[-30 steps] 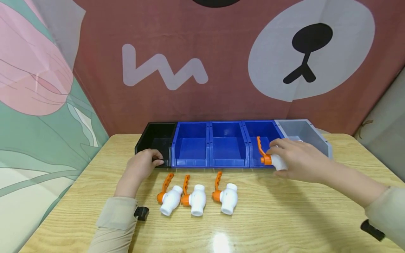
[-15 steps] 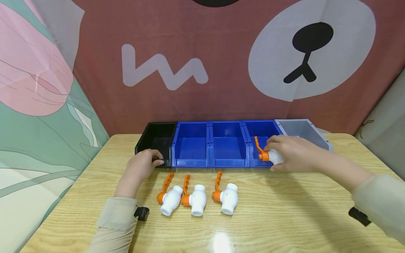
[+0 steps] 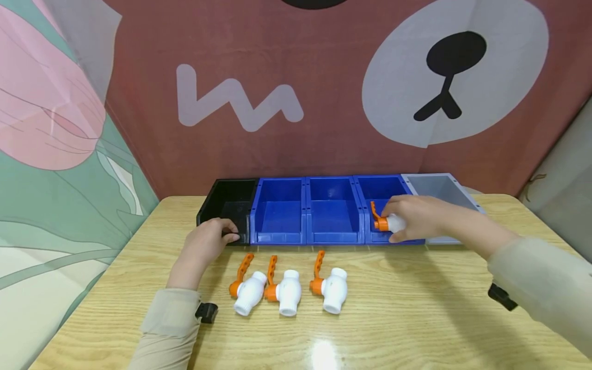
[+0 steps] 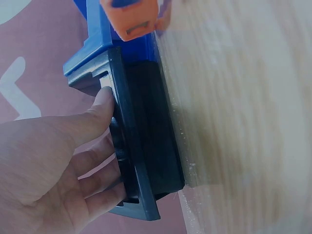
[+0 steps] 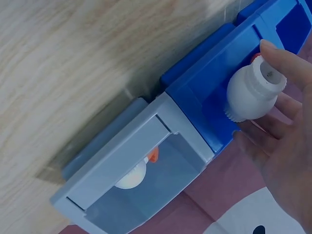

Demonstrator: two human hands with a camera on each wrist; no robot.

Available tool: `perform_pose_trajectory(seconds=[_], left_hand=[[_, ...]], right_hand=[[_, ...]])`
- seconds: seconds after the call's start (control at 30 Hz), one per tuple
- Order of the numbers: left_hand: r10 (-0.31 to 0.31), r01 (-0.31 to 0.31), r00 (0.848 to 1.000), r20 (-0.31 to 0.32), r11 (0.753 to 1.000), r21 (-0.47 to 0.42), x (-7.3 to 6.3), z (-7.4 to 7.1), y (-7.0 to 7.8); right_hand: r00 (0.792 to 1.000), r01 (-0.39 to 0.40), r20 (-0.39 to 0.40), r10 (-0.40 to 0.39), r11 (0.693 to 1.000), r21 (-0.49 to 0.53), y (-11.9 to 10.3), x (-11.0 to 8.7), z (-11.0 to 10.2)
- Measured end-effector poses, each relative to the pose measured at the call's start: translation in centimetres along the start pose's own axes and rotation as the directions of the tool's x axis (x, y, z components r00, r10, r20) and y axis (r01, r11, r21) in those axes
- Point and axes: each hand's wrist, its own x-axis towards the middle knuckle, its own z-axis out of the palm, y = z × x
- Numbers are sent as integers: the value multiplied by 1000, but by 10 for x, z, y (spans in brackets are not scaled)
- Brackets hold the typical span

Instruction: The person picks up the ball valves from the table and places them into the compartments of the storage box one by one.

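Note:
My right hand grips a white ball valve with an orange lever, over the blue bin farthest right of the blue ones. In the right wrist view, thumb and fingers stand on either side of its white body, one open pipe end facing the camera. My left hand holds the front rim of the black bin, thumb at the lip and fingers reaching inside. Closer to me, a row of three more ball valves lies on the table: a left one, a middle one and a right one.
Two more blue bins, a left one and a middle one, stand between the black bin and the held valve's bin. At the right end a grey bin contains another white valve. A printed cloth hangs behind the wooden table.
My right hand has carried the ball valve slightly left and down, from near the grey bin to over the right blue bin. The left hand keeps its place on the black bin.

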Motion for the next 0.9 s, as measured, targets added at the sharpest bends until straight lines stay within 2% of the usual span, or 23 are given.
perform_pose_trajectory(seconds=[0.2, 0.47, 0.9], left_hand=[[3, -3, 1000, -2, 1000, 1, 0, 0, -1], [10, -10, 1000, -2, 1000, 1, -1, 0, 0], [0, 0, 1000, 0, 1000, 8, 1, 1, 0]], right_hand=[[998, -33, 60, 30, 999, 34, 3, 12, 0], [995, -50, 87, 46, 998, 44, 11, 24, -4], [980, -145, 149, 129, 984, 99, 19, 40, -2]])
